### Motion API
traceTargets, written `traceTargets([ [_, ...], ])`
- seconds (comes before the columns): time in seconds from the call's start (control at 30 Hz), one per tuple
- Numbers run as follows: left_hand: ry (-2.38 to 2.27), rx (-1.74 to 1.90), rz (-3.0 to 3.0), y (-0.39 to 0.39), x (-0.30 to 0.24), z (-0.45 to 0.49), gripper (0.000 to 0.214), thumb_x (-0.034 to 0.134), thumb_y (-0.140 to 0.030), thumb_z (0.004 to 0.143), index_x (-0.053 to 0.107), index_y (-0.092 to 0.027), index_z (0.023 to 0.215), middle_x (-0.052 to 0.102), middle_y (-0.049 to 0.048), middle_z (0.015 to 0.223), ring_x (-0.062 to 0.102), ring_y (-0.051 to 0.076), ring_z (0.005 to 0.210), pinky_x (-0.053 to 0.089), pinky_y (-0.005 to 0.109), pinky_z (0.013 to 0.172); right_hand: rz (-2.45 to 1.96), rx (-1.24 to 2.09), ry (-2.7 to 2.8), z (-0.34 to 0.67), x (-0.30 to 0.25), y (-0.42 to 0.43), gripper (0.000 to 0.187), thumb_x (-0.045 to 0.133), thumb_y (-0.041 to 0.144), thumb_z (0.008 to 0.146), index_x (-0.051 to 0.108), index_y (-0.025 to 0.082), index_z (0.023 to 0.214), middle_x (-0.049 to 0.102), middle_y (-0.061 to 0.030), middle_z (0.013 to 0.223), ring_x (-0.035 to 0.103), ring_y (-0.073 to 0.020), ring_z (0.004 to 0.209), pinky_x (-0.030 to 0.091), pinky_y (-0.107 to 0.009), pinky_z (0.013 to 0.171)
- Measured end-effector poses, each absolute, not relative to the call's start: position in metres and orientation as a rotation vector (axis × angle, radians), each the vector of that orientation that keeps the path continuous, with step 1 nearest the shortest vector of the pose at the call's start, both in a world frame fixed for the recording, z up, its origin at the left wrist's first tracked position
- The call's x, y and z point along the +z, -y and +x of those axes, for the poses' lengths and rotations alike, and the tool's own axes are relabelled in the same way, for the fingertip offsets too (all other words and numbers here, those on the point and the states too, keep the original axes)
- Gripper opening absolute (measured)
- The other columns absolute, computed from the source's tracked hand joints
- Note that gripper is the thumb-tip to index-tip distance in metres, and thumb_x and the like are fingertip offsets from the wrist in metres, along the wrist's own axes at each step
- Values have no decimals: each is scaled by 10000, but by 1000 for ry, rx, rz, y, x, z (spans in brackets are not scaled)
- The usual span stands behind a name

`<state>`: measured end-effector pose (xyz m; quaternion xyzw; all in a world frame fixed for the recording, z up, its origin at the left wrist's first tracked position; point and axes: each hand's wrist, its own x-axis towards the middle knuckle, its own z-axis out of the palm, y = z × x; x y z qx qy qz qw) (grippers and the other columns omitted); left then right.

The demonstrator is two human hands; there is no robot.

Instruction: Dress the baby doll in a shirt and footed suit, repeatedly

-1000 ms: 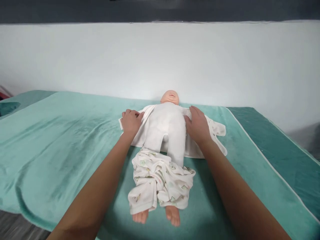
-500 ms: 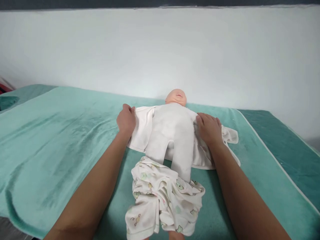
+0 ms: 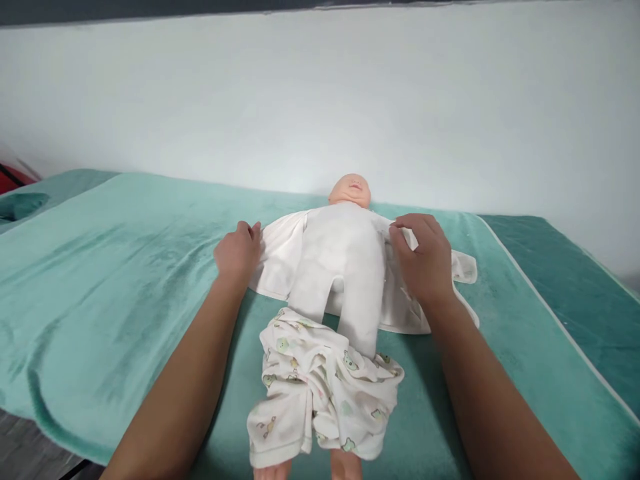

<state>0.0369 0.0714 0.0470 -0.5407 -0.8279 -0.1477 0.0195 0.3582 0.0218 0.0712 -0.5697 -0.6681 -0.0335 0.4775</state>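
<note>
A baby doll [image 3: 345, 240] with a white cloth body lies on its back, its head towards the wall. Under it a white baby shirt [image 3: 280, 270] is spread open to both sides. At the shirt's left side, my left hand [image 3: 238, 252] is closed in a pinch on the sleeve. My right hand [image 3: 424, 257] is over the opposite side, thumb and forefinger pinching the shirt near the doll's shoulder; it hides part of the cloth. Printed baby trousers [image 3: 325, 393] are bunched around the doll's lower legs, and the feet show below the cuffs.
A light green plush cover [image 3: 125, 267] lies beneath everything, with a darker green strip [image 3: 565, 280] at the right. Behind the doll's head rises a white wall [image 3: 300, 100]. Something red [image 3: 10, 179] shows at the far left edge.
My left hand has shifted left and slightly down, stretching the sleeve outward. My right hand has gone from resting on the shirt to a raised pinch near the doll's shoulder.
</note>
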Motion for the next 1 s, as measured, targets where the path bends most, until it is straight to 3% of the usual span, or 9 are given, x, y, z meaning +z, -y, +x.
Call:
traceTargets([
  [0.1,2592,-431,-1680,-60,49,35,574,243,-582,1001,641,-197,1152,743,198,1017,698,374,974,488,428,791,-1305,281,1797,342,98,5,240,558,357,948,615,213,765,648,-15,792,581,-174,767,439,-305,717],
  [0.2,2635,-402,-1649,-50,51,30,609,235,-618,989,654,-210,1156,746,193,1033,696,382,991,494,440,799,-1269,728,1994,332,120,28,369,570,461,952,611,197,698,585,21,662,496,-130,639,347,-280,593],
  [0.33,2699,-341,-1610,-40,50,23,638,240,-632,977,679,-195,1134,741,210,1068,687,390,1022,499,453,811,-1198,1167,2277,322,137,46,355,643,509,900,651,198,728,566,48,623,461,-101,598,297,-264,553],
  [0.57,2730,-413,-1566,-26,43,16,602,260,-611,977,685,-206,1113,738,198,1021,678,387,995,491,447,785,-1139,1483,2476,309,140,54,347,775,507,778,611,202,757,578,62,679,476,-93,622,301,-244,536],
  [0.7,2455,-949,-1659,-18,45,30,377,425,-492,963,676,-213,1000,716,98,846,670,268,843,475,351,745,-1097,1550,2344,304,135,54,217,722,385,832,587,215,842,556,68,722,460,-93,654,339,-228,572],
  [0.83,2200,-1738,-2296,-2,49,59,256,595,-449,893,653,-201,869,580,-18,602,553,138,566,439,254,582,-989,1640,2255,299,131,53,188,674,283,842,502,216,803,446,78,684,375,-88,626,313,-221,550],
  [1.0,2078,-1836,-2875,16,55,73,246,708,-420,838,684,-181,786,502,-60,474,448,82,420,355,215,448,-964,1866,2175,291,124,49,236,613,406,917,602,191,820,513,51,701,414,-91,625,328,-224,552],
])
